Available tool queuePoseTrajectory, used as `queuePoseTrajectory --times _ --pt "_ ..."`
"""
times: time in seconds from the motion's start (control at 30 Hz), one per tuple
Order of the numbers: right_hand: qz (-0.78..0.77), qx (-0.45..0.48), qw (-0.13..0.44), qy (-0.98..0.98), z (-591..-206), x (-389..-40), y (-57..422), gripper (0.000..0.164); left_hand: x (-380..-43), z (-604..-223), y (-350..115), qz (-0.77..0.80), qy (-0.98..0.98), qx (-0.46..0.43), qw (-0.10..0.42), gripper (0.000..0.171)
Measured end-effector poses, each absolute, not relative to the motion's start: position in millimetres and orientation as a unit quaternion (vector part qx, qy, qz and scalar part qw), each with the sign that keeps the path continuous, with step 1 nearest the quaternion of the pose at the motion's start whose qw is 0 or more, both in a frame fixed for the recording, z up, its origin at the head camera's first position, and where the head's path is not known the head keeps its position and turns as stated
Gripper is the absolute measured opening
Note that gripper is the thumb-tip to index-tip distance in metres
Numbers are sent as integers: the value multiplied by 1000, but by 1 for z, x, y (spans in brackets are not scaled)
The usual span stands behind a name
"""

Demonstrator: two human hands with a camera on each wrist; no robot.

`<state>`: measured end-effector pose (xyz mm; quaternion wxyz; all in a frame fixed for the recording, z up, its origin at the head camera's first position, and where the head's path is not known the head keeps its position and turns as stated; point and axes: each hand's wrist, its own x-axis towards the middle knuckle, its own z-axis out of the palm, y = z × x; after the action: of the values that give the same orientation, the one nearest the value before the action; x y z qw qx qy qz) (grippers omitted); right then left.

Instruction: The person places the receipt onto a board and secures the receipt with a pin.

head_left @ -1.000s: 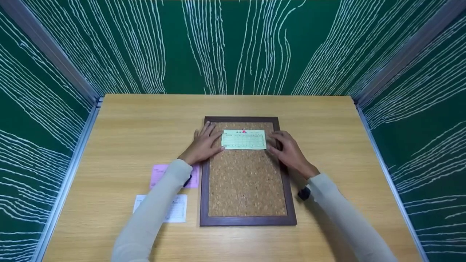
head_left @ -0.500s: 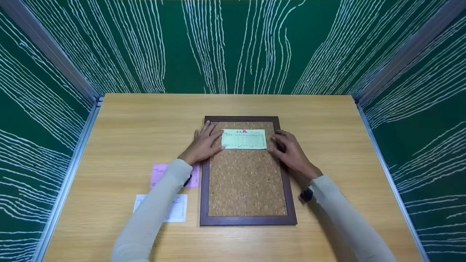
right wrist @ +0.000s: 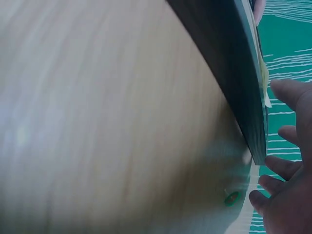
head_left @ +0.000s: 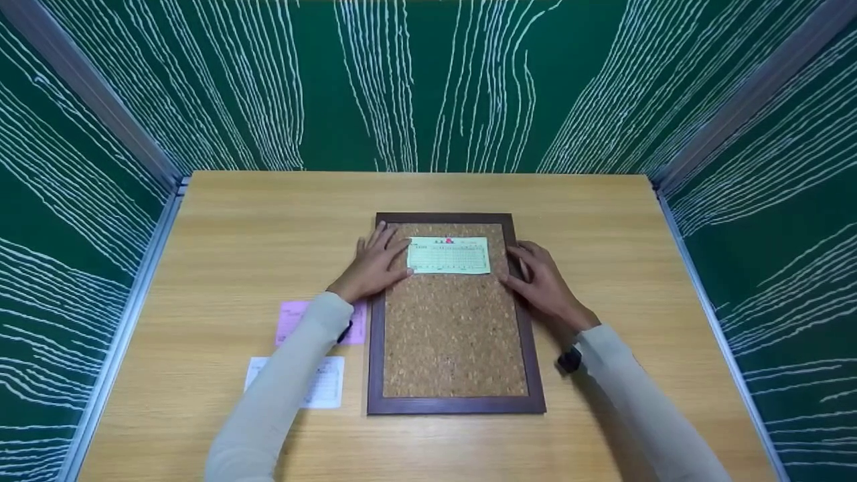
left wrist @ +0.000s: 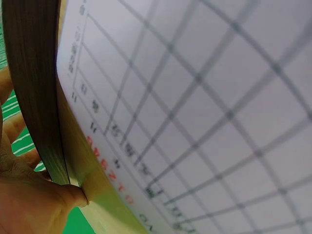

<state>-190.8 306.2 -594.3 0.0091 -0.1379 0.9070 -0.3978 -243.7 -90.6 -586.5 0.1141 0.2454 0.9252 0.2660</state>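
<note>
A cork board [head_left: 455, 335] in a dark brown frame lies on the table. Near its top is a pale green printed slip [head_left: 448, 256], with a small red pin [head_left: 448, 240] at the middle of its upper edge. My left hand [head_left: 371, 268] rests over the board's left frame, fingers spread, thumb and index tips at the slip's left edge. My right hand [head_left: 542, 281] is over the right frame, fingers loosely bent, apart from the slip and holding nothing. In the right wrist view, that hand's fingers [right wrist: 282, 168] are spread beside the dark frame [right wrist: 234, 73].
Left of the board lie a pink slip [head_left: 291, 318] and a white slip [head_left: 329, 385], both partly under the left sleeve [head_left: 268, 395]. A printed sheet [left wrist: 204, 112] fills most of the left wrist view. Green walls with white lines [head_left: 321, 87] enclose the wooden table [head_left: 602, 214].
My right hand has drawn back rightward from the green slip's right edge to the frame. My left hand, the slip and the board have stayed in place.
</note>
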Motion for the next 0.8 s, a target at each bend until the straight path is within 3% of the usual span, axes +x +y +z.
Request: queuePoseTrajectory --times 0.8 --pt "-368 -142 66 917 -597 -186 325 77 -244 -587 -90 267 924 248 114 76"
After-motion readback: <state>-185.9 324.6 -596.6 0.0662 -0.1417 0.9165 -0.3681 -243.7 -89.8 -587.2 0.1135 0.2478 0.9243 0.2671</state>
